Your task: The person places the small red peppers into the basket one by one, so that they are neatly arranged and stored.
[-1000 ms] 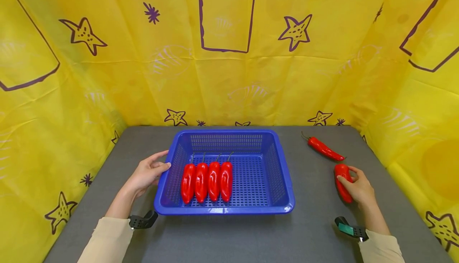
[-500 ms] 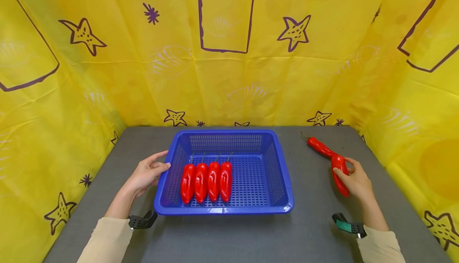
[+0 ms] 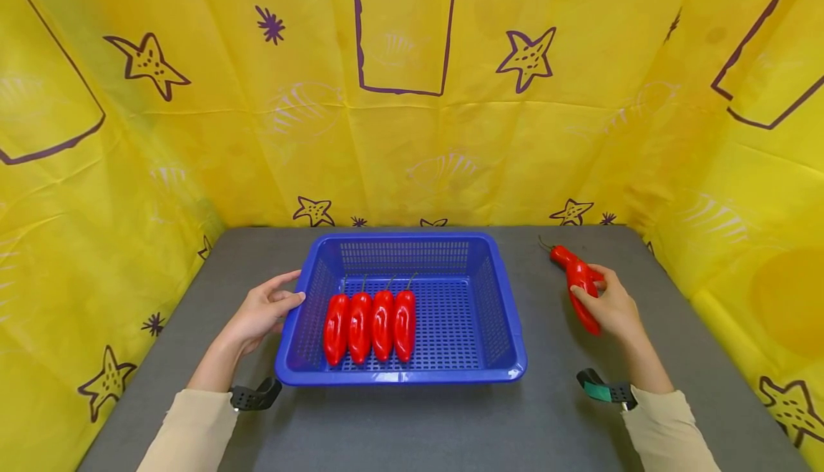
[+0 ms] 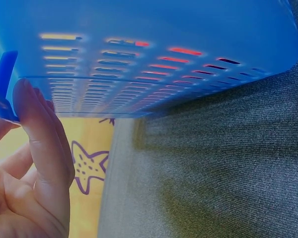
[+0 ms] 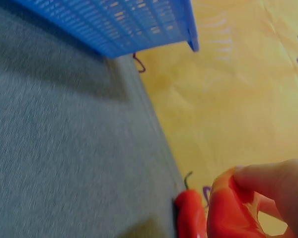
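My left hand (image 3: 260, 315) pinches the left rim of a blue plastic basket (image 3: 400, 377), its thumb over the edge and its fingers underneath. In the left wrist view, those fingers (image 4: 47, 148) lie against the perforated outer wall. Several glossy red chili peppers (image 3: 383, 325) stand in a row in the basket's left half, stems toward the back. To the right of the basket, my right hand (image 3: 614, 307) grips another red chili pepper (image 3: 584, 302) between thumb and fingers, above the table. Behind it lies a further red chili pepper (image 3: 562, 255) with a curved green stem, partly hidden.
The grey cloth-covered table (image 3: 412, 429) carries the basket in its middle. Yellow patterned fabric (image 3: 412, 157) walls in the back and both sides. A black strap (image 3: 608, 390) is on the right wrist, another black strap (image 3: 257, 395) on the left.
My right hand has carried the chili pepper off the table, leftward and toward the back, so it now overlaps the lying one. The left hand and basket have stayed put.
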`<state>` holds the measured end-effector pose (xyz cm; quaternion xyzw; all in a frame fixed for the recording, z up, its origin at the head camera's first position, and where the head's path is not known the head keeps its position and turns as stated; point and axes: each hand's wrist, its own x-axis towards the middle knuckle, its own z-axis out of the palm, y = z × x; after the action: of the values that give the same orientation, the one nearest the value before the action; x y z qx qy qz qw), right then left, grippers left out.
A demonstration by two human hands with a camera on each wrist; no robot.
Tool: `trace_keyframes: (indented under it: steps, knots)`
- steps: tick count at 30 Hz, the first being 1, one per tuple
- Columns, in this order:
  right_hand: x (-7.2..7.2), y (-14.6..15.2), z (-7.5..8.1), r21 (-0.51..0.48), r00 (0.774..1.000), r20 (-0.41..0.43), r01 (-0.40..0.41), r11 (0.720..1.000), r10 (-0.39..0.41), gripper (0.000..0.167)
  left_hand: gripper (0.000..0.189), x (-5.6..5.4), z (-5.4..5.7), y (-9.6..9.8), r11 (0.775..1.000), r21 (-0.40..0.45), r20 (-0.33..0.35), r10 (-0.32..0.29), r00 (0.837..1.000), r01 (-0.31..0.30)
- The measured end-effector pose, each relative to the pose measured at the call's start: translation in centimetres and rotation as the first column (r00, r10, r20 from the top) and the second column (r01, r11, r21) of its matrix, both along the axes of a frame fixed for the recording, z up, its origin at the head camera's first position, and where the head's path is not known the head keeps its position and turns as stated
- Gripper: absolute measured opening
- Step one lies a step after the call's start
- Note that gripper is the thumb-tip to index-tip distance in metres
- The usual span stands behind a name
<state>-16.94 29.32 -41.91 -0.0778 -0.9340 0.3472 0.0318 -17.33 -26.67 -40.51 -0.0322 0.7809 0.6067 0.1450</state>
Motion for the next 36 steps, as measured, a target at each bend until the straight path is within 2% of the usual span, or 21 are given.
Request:
trace_keyframes:
  steps: [24, 36]
  knots:
    - [-3.0, -5.4, 4.7, -0.053, 0.994, -0.04, -0.104, 0.993, 0.102, 0.066, 0.067, 0.1, 0.2, 0.1, 1.0, -0.015, 0.007, 0.011, 1.0, -0.011]
    - [-4.0, -7.9, 6.1, -0.067, 0.985, -0.058, -0.165, 0.984, 0.161, 0.065, 0.067, 0.1, 0.3, 0.1, 1.0, -0.016, 0.01, 0.01, 1.0, -0.01]
